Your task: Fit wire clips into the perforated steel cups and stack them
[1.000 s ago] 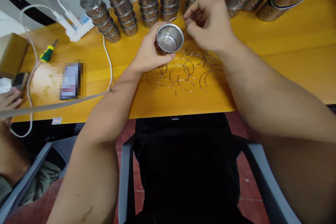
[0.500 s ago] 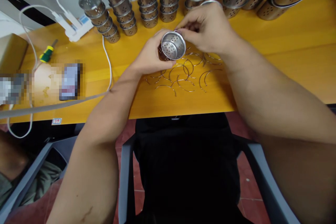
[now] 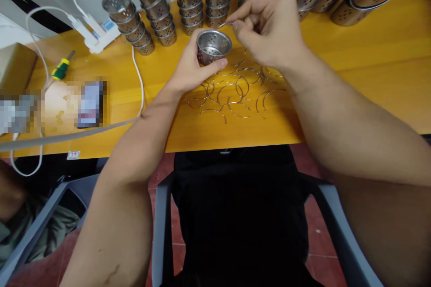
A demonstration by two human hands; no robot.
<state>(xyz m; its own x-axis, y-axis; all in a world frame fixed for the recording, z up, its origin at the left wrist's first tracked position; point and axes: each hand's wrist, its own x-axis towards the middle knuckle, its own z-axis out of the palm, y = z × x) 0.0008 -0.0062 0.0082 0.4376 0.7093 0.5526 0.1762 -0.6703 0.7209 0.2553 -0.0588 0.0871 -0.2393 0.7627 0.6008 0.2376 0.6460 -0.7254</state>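
Observation:
My left hand is wrapped round a small perforated metal cup, its mouth tilted up towards me. Just right of the cup's rim, my right hand pinches a thin wire between thumb and forefinger. Only the wire's tip shows past the fingertips; whether it touches the rim I cannot tell. Below both hands, several curved wires lie loose and overlapping on the yellow table.
Nested stacks of perforated metal cups line the back of the table. On the left are a power strip with white cables, a screwdriver, a blurred phone and a brown box. A person's leg shows at lower left.
The cup has shifted left and away from me, its mouth tilting further over. My right hand has moved up and slightly away from the rim, showing the wire's tip.

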